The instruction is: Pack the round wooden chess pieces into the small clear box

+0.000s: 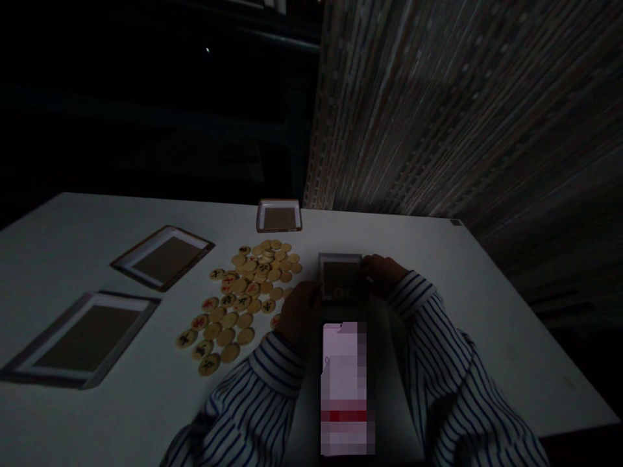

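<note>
Between my hands is a small shallow tray (342,275) with a pale rim and a dark inside. A few round pieces (339,292) show dimly near its front edge. My left hand (298,312) is closed at the tray's left side, and my right hand (382,269) grips its upper right edge. Dim light hides part of the fingers. Left of my left hand, many round wooden Chinese chess pieces (239,285) lie in a loose spread, some with red or black characters facing up.
Three more shallow trays lie on the white table (487,337): one at the back (279,216), one tilted at the left (164,257), a larger one at the near left (87,340). A lit phone (343,383) is below my hands. A ribbed curtain (413,117) hangs behind.
</note>
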The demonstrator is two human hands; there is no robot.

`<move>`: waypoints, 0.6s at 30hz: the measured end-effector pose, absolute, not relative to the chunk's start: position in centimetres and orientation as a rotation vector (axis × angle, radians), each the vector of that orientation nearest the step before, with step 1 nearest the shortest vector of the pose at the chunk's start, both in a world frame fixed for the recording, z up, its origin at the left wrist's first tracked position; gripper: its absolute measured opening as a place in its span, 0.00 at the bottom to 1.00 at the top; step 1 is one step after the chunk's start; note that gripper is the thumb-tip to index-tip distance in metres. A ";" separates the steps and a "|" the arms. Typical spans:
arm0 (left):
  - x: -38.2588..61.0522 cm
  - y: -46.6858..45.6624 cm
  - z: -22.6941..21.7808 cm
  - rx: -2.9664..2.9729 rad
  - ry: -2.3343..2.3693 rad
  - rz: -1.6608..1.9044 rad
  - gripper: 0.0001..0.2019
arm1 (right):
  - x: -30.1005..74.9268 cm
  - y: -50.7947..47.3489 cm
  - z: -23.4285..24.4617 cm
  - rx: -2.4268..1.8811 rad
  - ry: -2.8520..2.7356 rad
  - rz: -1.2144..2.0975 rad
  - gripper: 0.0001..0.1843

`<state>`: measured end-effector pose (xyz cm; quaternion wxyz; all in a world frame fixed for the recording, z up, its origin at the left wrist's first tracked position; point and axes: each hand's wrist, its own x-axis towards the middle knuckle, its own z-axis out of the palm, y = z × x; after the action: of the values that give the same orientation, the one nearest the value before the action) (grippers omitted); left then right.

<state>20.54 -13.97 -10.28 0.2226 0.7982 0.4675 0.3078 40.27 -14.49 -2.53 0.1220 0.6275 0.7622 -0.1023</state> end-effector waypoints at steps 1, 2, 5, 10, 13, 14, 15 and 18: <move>20.5 -14.0 -10.3 2.208 1.291 0.847 0.11 | 40.3 -14.5 -2.6 1.833 2.221 -0.293 0.11; 20.5 -14.0 -10.2 2.210 1.290 0.845 0.11 | 40.2 -14.5 -2.7 1.836 2.211 -0.286 0.11; 20.6 -14.0 -10.0 2.213 1.293 0.851 0.11 | 40.1 -14.5 -2.7 1.833 2.193 -0.289 0.10; 20.6 -14.0 -10.0 2.223 1.292 0.859 0.11 | 40.1 -14.5 -2.7 1.840 2.203 -0.299 0.10; 20.5 -14.0 -10.3 2.225 1.289 0.865 0.11 | 40.1 -14.5 -2.6 1.831 2.201 -0.330 0.10; 20.5 -14.0 -10.3 2.221 1.288 0.873 0.11 | 40.1 -14.4 -2.6 1.828 2.195 -0.340 0.10; 20.5 -13.9 -10.3 2.216 1.284 0.880 0.11 | 40.1 -14.4 -2.6 1.825 2.186 -0.347 0.09; 20.5 -14.0 -10.3 2.205 1.281 0.876 0.11 | 40.1 -14.4 -2.6 1.824 2.186 -0.340 0.09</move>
<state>20.49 -13.96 -10.30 0.2205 0.7976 0.4635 0.3169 40.07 -14.40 -2.64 0.1366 0.6302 0.7552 -0.1174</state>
